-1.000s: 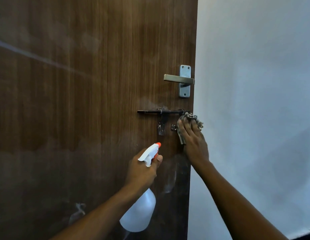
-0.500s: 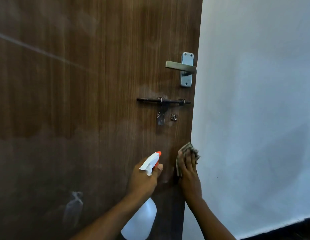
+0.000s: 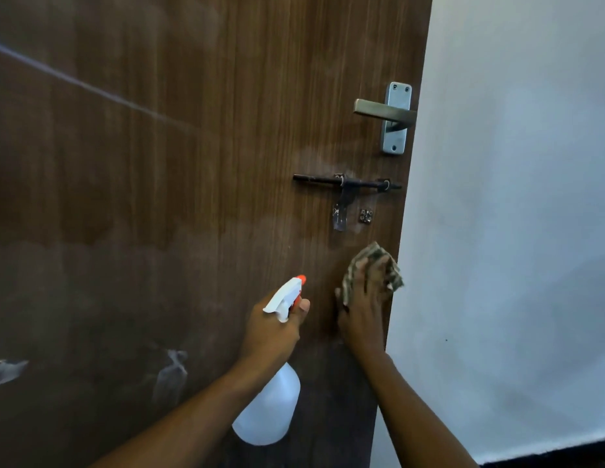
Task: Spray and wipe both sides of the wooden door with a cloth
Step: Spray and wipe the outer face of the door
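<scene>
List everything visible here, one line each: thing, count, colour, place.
wooden door: one, dark brown, fills left and centre
door handle: one, silver, upper right of door
sliding bolt: one, black, below the handle
spray bottle: one, white with orange nozzle, in left hand
cloth: one, grey-green patterned, pressed to door near its edge
wall: one, white, right
left hand: grips the bottle
right hand: presses the cloth

Glossy wood-grain door (image 3: 159,163), brushed metal handle (image 3: 385,111), woven cloth (image 3: 375,255).
</scene>
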